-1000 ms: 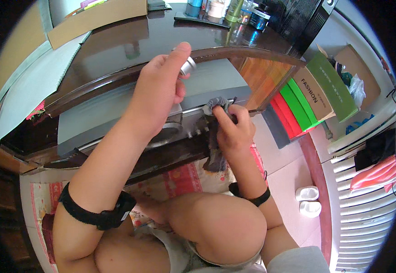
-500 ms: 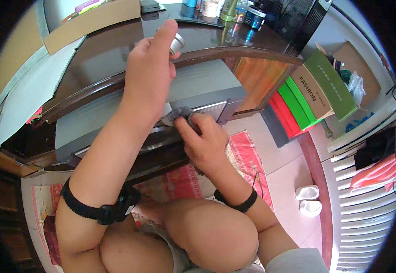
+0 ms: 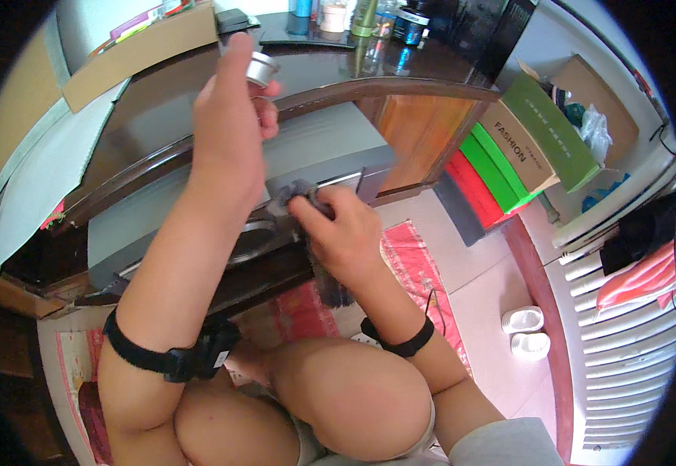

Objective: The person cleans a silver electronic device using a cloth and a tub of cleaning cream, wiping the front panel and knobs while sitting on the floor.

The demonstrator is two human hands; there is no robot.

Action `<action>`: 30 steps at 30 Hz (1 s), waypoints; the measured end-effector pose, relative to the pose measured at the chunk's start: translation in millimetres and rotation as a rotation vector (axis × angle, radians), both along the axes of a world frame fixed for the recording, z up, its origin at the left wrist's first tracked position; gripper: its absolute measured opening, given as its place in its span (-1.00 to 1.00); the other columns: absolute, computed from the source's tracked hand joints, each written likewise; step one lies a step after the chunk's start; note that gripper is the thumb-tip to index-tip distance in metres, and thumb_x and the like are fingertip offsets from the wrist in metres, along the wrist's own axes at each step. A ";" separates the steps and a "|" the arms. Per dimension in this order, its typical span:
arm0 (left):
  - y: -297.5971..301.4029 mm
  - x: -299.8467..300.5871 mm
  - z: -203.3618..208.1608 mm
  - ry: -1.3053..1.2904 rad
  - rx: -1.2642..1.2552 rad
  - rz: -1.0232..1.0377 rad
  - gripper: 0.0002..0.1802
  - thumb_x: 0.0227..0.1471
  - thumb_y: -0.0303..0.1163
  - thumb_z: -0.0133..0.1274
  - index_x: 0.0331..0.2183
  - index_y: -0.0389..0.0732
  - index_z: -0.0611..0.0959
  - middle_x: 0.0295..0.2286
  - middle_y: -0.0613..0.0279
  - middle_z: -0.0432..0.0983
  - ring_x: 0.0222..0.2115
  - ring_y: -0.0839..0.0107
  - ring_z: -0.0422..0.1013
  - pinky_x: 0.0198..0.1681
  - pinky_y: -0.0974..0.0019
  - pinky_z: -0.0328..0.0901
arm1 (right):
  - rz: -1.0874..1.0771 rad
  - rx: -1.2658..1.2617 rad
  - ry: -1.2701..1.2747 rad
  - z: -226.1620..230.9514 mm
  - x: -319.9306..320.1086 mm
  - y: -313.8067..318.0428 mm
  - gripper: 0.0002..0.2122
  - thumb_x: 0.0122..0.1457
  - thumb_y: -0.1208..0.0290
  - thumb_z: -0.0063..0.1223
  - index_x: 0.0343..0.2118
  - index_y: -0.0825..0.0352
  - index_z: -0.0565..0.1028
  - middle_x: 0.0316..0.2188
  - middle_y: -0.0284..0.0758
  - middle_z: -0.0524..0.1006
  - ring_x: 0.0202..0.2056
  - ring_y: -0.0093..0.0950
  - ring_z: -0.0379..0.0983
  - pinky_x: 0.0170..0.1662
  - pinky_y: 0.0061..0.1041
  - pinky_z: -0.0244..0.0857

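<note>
My left hand [image 3: 229,116] is raised above the front edge of a dark glossy desk [image 3: 315,66]. Its fingers are closed round a small round silver tin [image 3: 260,70], with the thumb along the near side. Lower and to the right, my right hand [image 3: 347,233] grips a grey cloth [image 3: 299,196], bunched at the fingertips and hanging down below the hand. Behind the cloth is a grey machine [image 3: 326,136] with a flat top, set under the desk edge; my left forearm hides part of its front.
Bottles [image 3: 365,19] and jars stand at the desk's back. A cardboard tray [image 3: 140,58] with pens is at far left. Stacked shoe boxes [image 3: 501,171], a white radiator [image 3: 617,342] and white slippers [image 3: 526,330] lie right. A red patterned mat [image 3: 416,264] covers floor below.
The view has shifted slightly. My left hand has moved a little left with the tin, which shows more fully. More of the cloth now hangs beneath my right hand.
</note>
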State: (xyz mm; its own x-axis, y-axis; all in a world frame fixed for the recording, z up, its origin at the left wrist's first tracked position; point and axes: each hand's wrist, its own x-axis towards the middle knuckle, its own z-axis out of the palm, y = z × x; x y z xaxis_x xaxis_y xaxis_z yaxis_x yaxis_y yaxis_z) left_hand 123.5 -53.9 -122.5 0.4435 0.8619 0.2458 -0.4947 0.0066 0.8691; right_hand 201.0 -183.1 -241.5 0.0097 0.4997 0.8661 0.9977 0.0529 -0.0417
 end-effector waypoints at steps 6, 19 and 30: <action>-2.0 -4.2 -1.8 0.023 0.028 -0.022 -0.51 0.08 0.12 0.04 -0.38 -0.16 0.48 -0.53 0.30 0.42 -0.64 0.61 0.20 -0.58 0.49 0.09 | -0.309 0.202 0.275 -30.1 60.9 -28.4 -0.71 -0.08 0.65 0.14 -0.26 0.17 0.58 -0.40 -0.26 0.41 -0.42 -0.27 0.44 -0.44 -0.35 0.35; -1.1 -7.6 -5.7 0.057 0.010 -0.051 -0.52 0.10 0.12 0.05 -0.38 -0.15 0.50 -0.52 0.31 0.41 -0.63 0.59 0.20 -0.55 0.46 0.07 | -0.228 -0.024 0.233 -58.6 59.7 -35.8 -0.63 -0.01 0.54 0.11 -0.09 0.11 0.54 -0.32 -0.28 0.41 -0.40 -0.25 0.47 -0.44 -0.29 0.39; -12.6 -18.7 -14.0 0.205 0.173 -0.087 -0.55 0.11 0.08 0.07 -0.33 -0.16 0.56 -0.47 0.31 0.46 -0.60 0.64 0.23 -0.54 0.49 0.08 | 0.034 -0.089 0.202 -20.9 29.9 -37.6 -0.55 -0.14 0.63 0.13 -0.11 0.09 0.55 -0.33 -0.30 0.40 -0.41 -0.28 0.46 -0.44 -0.35 0.36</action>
